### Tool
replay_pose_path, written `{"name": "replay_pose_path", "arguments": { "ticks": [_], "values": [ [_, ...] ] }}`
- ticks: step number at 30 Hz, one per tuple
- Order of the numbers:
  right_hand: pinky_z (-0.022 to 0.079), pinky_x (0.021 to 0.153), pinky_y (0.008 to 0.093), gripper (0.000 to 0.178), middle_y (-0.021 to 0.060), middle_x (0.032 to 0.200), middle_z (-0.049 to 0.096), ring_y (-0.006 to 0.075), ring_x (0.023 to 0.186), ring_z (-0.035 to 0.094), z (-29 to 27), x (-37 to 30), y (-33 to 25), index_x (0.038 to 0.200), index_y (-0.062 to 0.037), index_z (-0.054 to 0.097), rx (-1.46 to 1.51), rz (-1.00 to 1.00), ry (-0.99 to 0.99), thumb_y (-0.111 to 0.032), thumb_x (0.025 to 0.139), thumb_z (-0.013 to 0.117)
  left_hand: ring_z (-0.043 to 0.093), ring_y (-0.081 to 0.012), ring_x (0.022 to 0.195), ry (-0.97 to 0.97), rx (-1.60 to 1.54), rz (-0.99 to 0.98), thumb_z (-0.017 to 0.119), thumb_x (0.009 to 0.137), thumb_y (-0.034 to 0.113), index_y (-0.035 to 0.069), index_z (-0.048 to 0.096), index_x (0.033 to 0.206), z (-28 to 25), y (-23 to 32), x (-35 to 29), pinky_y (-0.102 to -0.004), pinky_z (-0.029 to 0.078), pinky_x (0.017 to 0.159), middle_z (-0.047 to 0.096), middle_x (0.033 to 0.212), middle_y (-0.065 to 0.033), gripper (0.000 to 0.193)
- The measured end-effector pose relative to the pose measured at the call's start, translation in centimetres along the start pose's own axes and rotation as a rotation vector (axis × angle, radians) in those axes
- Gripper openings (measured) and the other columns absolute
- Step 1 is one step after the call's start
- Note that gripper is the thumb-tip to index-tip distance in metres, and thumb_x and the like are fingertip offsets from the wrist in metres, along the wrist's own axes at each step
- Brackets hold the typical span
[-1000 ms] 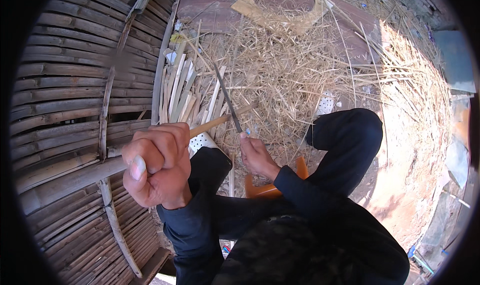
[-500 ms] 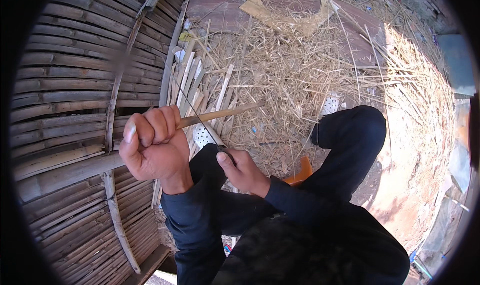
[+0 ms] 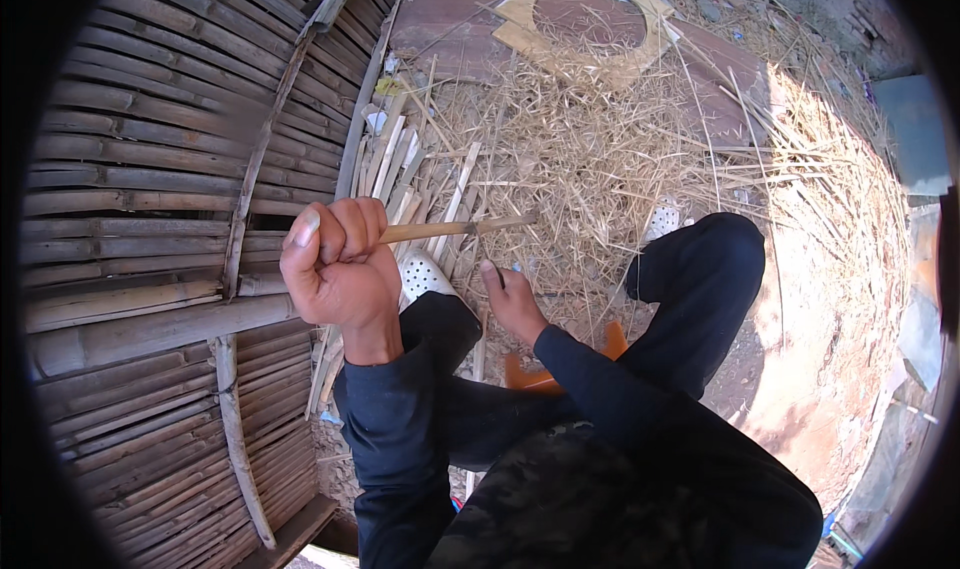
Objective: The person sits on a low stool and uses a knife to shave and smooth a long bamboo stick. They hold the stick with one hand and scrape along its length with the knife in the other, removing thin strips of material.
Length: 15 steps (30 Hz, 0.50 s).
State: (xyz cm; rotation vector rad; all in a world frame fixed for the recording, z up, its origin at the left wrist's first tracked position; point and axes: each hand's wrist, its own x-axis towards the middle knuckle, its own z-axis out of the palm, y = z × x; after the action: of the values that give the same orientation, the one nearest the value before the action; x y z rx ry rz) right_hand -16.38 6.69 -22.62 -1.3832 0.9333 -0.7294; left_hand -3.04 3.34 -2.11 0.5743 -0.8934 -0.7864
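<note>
My left hand [image 3: 345, 269] is raised in a closed fist beside the slatted wall. A bamboo strip [image 3: 425, 231] sticks out of that fist toward the right, over the shavings. My right hand [image 3: 518, 304] is lower and further right, its fingers wrapped round the dark handle of a knife [image 3: 501, 280]. The blade is seen nearly edge-on and is hard to make out; a dark mark on the strip lies in line with it. Whether the blade touches the strip, I cannot tell.
A bamboo-slat wall [image 3: 150, 204] stands close on the left. Dry shavings [image 3: 590, 149] cover the ground ahead, with pale split strips [image 3: 460, 189] by the wall. A board with a round hole [image 3: 515, 34] lies at the far side. Something orange [image 3: 535, 377] is between my legs.
My right hand has moved forward and right with the knife, and its long blade is now barely visible. My left hand has shifted slightly right and up with the bamboo strip.
</note>
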Motion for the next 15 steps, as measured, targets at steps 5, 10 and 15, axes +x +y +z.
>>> {"name": "replay_pose_path", "arguments": {
  "ticks": [5,10,15],
  "values": [
    [0.044,0.061,0.0394,0.054,0.0192,0.06,0.052,0.032,0.058,0.052,-2.0,-0.6,-1.1,0.079,0.0036,0.058,-0.067,0.221,-0.038,-0.044,0.099,0.044,0.014,-0.01,0.046,0.105,-0.022,0.0,0.041,0.088,0.022,0.014,0.024,0.056,-0.5,0.0,0.0,-0.0299,0.016,0.048,0.022,0.048,0.0011,0.037],
    [0.044,0.06,0.0411,0.054,0.0211,0.06,0.053,0.0368,0.058,0.054,-0.5,-0.8,-3.2,0.077,0.004,0.057,-0.01,-0.11,0.078,-0.044,0.098,0.046,0.016,-0.0103,0.047,-0.047,0.044,-0.01,0.039,0.089,0.025,0.015,0.025,0.058,0.9,-0.8,-0.3,-0.029,0.018,0.05,0.021,0.049,0.0027,0.036],
    [0.039,0.056,0.0357,0.046,0.0108,0.058,0.042,0.0179,0.056,0.04,-2.7,1.7,3.8,0.075,0.0015,0.051,-0.233,0.159,0.034,-0.037,0.1,0.046,0.017,-0.011,0.047,-0.01,0.093,-0.021,0.04,0.089,0.024,0.014,0.025,0.057,-0.1,-0.4,0.5,-0.0286,0.019,0.05,0.022,0.049,0.0019,0.036]
  ]
}}
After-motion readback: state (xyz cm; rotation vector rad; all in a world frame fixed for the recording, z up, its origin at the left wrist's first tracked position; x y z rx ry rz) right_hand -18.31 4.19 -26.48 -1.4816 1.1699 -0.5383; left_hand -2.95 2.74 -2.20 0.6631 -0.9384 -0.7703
